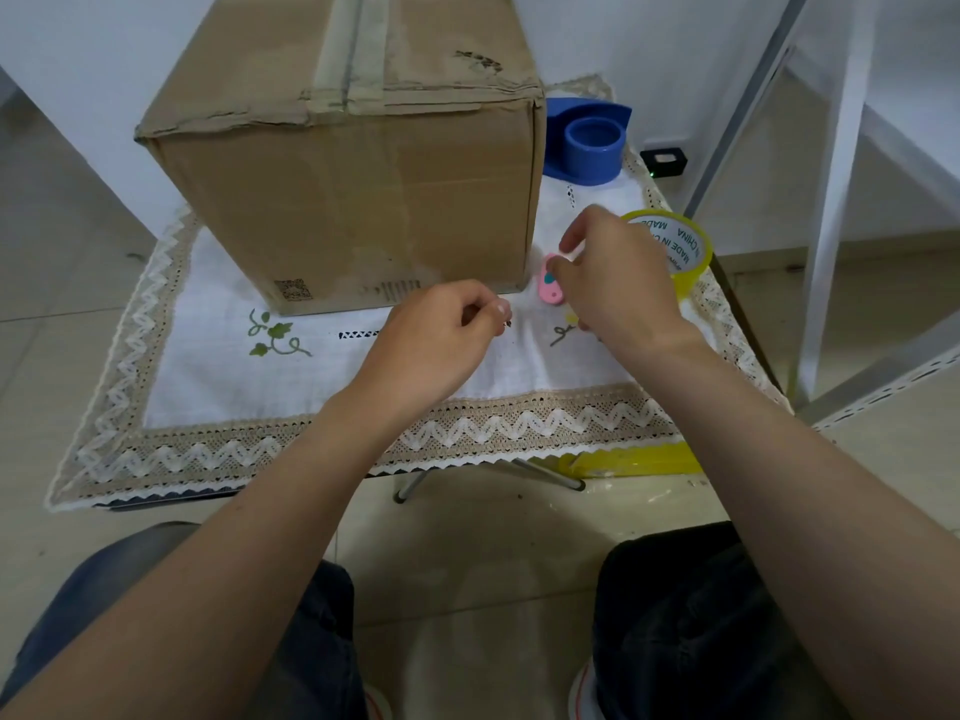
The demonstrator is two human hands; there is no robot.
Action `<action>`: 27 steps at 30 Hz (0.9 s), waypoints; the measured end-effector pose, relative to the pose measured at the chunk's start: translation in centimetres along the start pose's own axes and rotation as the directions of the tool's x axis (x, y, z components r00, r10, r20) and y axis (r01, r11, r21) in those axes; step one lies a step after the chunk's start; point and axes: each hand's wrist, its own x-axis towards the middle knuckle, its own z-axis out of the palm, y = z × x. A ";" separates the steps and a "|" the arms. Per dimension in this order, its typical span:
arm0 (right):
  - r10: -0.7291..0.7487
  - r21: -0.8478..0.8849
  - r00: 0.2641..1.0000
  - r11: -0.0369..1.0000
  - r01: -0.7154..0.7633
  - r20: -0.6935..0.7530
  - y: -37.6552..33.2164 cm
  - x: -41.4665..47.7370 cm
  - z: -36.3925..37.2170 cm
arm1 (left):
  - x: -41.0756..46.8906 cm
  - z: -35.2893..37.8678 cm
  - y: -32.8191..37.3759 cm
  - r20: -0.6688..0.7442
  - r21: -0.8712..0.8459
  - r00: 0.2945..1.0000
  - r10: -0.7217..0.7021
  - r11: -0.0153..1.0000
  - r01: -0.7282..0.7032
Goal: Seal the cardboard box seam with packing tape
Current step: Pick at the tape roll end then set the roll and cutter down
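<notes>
now | one box (363, 200) | one tape roll (688, 246) | left hand (441, 335) pinched empty | right hand (618, 283) fingers apart

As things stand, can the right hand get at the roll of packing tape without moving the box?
Probably yes. The right hand hovers just in front of the tape roll, which sits in the open on the tablecloth, to the right of the cardboard box. Only the small pink cutter lies nearby, off to the left.

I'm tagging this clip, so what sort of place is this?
Probably a home room used for packing: a small folding table under a white lace-edged embroidered tablecloth, pale floor tiles, a white metal shelving frame.
</notes>
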 end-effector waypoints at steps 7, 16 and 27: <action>-0.095 -0.213 0.995 0.973 0.093 0.003 0.1 -0.5 0.0 | 0.1 -0.1 -0.2 0.004 0.003 1.000 0.006 1.000 -0.006; -0.129 -0.408 0.980 0.911 0.057 -0.150 1.1 0.0 -1.8 | 0.5 0.0 0.1 -0.011 0.032 0.999 -0.045 0.998 0.045; -0.129 -0.412 0.980 0.909 0.056 -0.152 2.2 0.0 -1.4 | 0.3 0.0 -0.1 -0.018 0.030 0.999 -0.031 0.999 0.031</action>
